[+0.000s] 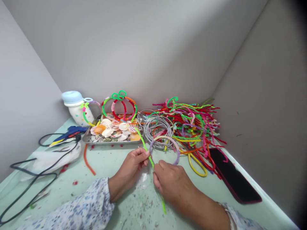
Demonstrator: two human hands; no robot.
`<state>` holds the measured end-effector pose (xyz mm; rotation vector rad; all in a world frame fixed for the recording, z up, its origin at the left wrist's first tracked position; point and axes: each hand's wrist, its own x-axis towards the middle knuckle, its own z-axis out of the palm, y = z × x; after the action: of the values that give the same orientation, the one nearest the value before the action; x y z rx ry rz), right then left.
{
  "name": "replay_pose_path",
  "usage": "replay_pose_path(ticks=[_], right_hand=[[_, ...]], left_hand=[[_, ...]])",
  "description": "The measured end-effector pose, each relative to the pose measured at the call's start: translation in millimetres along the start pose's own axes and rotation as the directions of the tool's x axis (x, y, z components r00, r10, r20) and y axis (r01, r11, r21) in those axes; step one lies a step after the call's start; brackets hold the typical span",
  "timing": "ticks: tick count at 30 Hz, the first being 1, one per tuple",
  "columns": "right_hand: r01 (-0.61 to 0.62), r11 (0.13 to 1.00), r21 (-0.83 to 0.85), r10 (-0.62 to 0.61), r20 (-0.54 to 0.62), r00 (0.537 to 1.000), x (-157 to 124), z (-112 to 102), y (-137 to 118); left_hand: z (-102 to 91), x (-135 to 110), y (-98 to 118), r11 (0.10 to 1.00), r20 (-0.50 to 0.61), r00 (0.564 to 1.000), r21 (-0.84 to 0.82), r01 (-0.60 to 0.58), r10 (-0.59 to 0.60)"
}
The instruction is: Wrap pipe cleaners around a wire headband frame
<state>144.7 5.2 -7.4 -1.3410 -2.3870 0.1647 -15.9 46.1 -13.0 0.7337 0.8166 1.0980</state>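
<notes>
A bright green pipe cleaner [141, 139] runs slantwise between my two hands, its lower end sticking out below the right one. My left hand [131, 164] pinches it between thumb and fingers. Closed around it a little lower is my right hand [171, 179], knuckles up. A ring wrapped in pale purple and cream pipe cleaner [177, 150] stands just behind my fingers; its lower part is hidden by my hands, and I cannot tell whether the green one is joined to it. Beyond it lies a coil of grey wire [158, 129].
Behind my hands, a metal tray [112, 143] holds shells; decorated pipe-cleaner hoops [103, 108] stand at its back. A heap of coloured pipe cleaners [192, 121] and a phone [235, 177] lie right. Left are a white bottle [80, 113], blue-handled pliers [72, 131] and a black cable [26, 188].
</notes>
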Motion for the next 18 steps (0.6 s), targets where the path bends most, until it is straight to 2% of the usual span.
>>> replay_pose_path(ticks=[2, 3, 4, 5, 7, 8, 10, 14, 18], right_hand=[[-0.126, 0.964, 0.233, 0.115, 0.060, 0.992, 4.2, -3.6, 3.0], [-0.193, 0.900, 0.391, 0.151, 0.134, 0.979, 6.7, -5.5, 5.3], [-0.285, 0.787, 0.548, 0.179, 0.239, 0.954, 9.3, -7.2, 8.0], [-0.397, 0.640, 0.658, 0.182, 0.372, 0.910, 11.5, -8.4, 10.8], [-0.554, 0.333, 0.763, 0.125, 0.546, 0.828, 14.4, -8.8, 15.9], [-0.591, 0.202, 0.781, 0.093, 0.585, 0.806, 14.8, -8.0, 17.8], [-0.603, 0.012, 0.798, 0.036, 0.602, 0.797, 14.2, -5.2, 20.4], [-0.588, -0.186, 0.788, -0.038, 0.592, 0.805, 11.0, 0.5, 22.0], [-0.569, -0.275, 0.775, -0.035, 0.583, 0.811, 9.8, 1.8, 21.7]], left_hand=[[-2.2, 1.6, 1.1, 1.000, 0.007, 1.000, -0.024, -0.002, 0.002], [-3.3, 2.4, 1.9, 0.999, 0.010, 1.000, -0.038, -0.002, 0.003], [-4.4, 3.1, 2.7, 0.999, 0.014, 1.000, -0.052, -0.003, 0.004], [-5.2, 3.7, 3.4, 0.998, 0.016, 1.000, -0.065, -0.004, 0.005], [-6.5, 4.9, 4.4, 0.996, 0.018, 1.000, -0.088, -0.003, 0.005], [-6.9, 5.4, 4.7, 0.995, 0.018, 1.000, -0.097, -0.003, 0.005], [-7.7, 6.6, 4.7, 0.994, 0.013, 1.000, -0.114, -0.006, 0.008], [-9.7, 8.6, 4.5, 0.990, 0.001, 1.000, -0.142, -0.016, 0.016], [-10.8, 8.2, 4.6, 0.989, 0.007, 1.000, -0.145, -0.013, 0.014]])
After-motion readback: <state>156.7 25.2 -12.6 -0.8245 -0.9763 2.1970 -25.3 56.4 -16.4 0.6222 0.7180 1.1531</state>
